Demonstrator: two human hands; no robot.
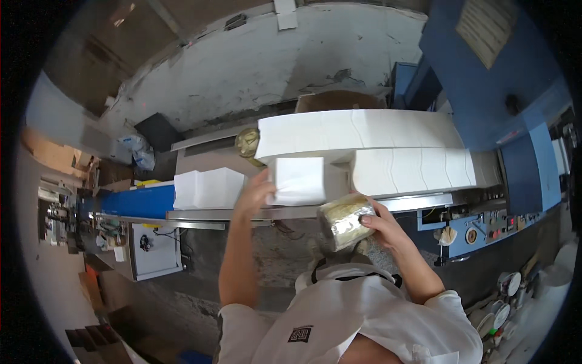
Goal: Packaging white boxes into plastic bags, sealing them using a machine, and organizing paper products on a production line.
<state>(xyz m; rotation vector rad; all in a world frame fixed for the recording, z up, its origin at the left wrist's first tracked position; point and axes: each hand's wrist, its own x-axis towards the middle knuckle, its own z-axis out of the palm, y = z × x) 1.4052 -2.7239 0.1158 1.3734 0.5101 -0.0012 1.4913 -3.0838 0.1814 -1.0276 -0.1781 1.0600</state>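
At the left edge of a squarish white paper stack (299, 181), over the middle of the table, my left hand (257, 193) closes on its side; the fingers are slightly blurred. My right hand (383, 223) holds a shiny, yellowish roll of tape or film (347, 222) in front of the table's near edge. Its thumb presses on the roll's side and the other fingers are mostly hidden behind. Right of the paper stack lies a near row of white paper stacks (412, 170), with a longer row (357, 130) behind it. Another white pile (209, 188) lies to the left.
A crumpled gold-coloured bundle (247, 143) sits at the far row's left end. A metal rail (200, 215) runs along the table's front. A blue machine (503, 79) rises on the right, with a control panel (485, 233) below. A blue surface (136, 201) extends left.
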